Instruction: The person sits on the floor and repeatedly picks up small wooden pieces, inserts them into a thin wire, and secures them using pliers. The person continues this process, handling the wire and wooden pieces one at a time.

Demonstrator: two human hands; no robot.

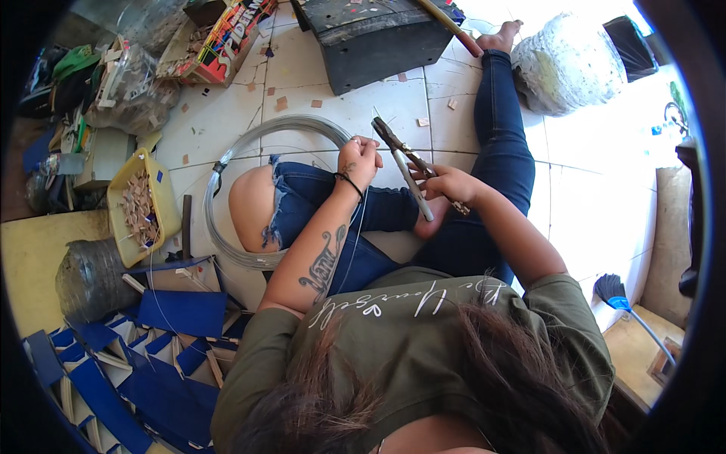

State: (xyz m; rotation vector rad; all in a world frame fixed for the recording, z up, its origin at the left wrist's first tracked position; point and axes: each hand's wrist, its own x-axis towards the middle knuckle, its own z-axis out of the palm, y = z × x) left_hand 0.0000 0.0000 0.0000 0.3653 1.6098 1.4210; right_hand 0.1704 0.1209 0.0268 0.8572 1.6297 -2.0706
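My right hand is closed round a pair of worn pliers, one handle pale and the other dark. Their jaws point up and away, to the right of my left hand. My left hand is closed on a thin metal wire, and a short end of it shows near the jaws. Whether the jaws touch the wire, I cannot tell. A large coil of silvery wire lies round my bent left knee, partly hidden under the leg.
A yellow tub of small wooden pieces stands left. Blue-covered pieces pile up at lower left. Ahead are a dark box with a stick across it, and a wrapped pale bundle. Wood chips dot the tiles. A broom lies right.
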